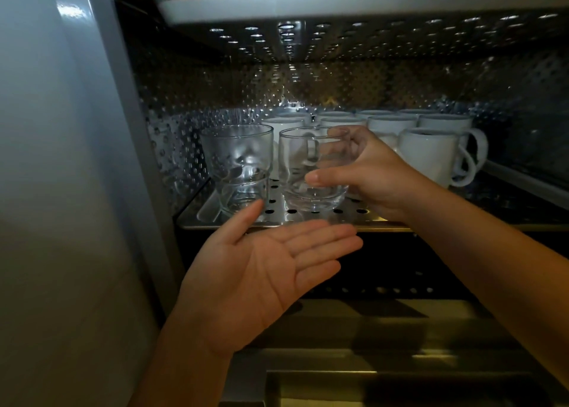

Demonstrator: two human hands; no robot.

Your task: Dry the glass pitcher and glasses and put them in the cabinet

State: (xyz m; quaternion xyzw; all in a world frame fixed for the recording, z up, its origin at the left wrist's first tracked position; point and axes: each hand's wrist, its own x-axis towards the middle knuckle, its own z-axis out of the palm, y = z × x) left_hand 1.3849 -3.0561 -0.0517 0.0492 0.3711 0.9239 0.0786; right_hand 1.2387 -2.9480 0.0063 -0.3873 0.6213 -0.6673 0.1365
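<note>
Your right hand (369, 175) grips a glass (308, 172), thumb in front and fingers behind, low over the front of the perforated shelf (308, 218). A second glass (238, 166) stands just left of that grip, and white mugs (431, 154) crowd close behind and to its right. Your left hand (261, 277) lies open, palm up, below the grip.
</note>
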